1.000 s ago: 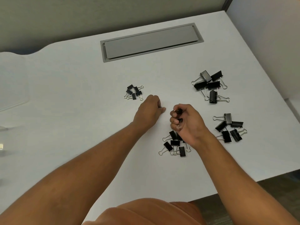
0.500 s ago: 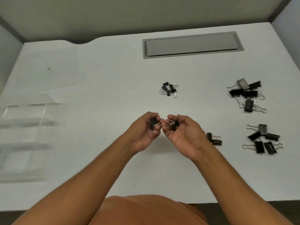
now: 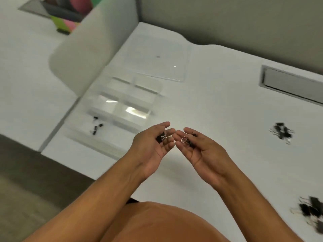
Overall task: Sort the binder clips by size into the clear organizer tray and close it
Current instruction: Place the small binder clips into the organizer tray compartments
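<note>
Now both hands are held up over the tabletop (image 3: 218,119), palms up, side by side with the fingertips almost touching. The left hand (image 3: 153,145) cups a few small binder clips (image 3: 161,137) in loosely curled fingers. The right hand (image 3: 197,149) cups more small clips (image 3: 189,141) the same way. So each grip is gently closed around clips. I cannot count the clips in either hand, because they are bunched up and partly hidden.

The clear organizer tray (image 3: 122,105) sits ahead and to the left of the hands, near the left edge of the tabletop. Its long side runs away from the person, toward the back left. The left hand is nearer to it. I think the clips need to travel up and left to drop in.

About three or four tiny clips (image 3: 97,125) already lie in the tray's nearest left box. One clear lid (image 3: 157,62) lies flat behind the tray, so the tray is not closed.

Two blurry piles of clips wait well apart on the right: one pile (image 3: 282,132) farther back, one pile (image 3: 311,212) closer.
</note>
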